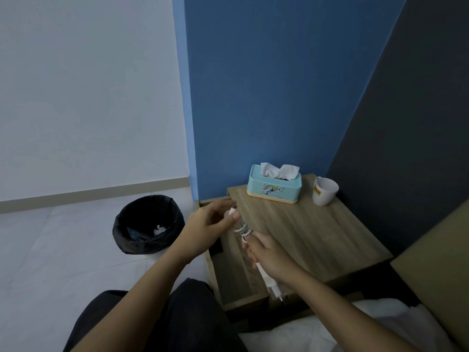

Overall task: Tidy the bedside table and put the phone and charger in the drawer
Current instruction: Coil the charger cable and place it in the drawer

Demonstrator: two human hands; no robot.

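Observation:
My right hand (pixel 269 260) grips a white charger (pixel 275 288), its plug pins pointing down toward me. The charger's white cable (pixel 243 229) is coiled in loops around the top of it, by my right fingertips. My left hand (pixel 210 224) pinches the cable's free end with the connector (pixel 231 210). Both hands hover over the left front part of the wooden bedside table (pixel 317 237). Under them the drawer (pixel 233 273) stands pulled out to the left; a dark thing inside is mostly hidden by my left hand. No phone shows clearly.
A light blue tissue box (pixel 274 186) and a white mug (pixel 324 191) stand at the back of the table. A black-lined waste bin (pixel 148 224) sits on the floor to the left. The bed's edge (pixel 431 275) and white bedding (pixel 355 331) lie at right.

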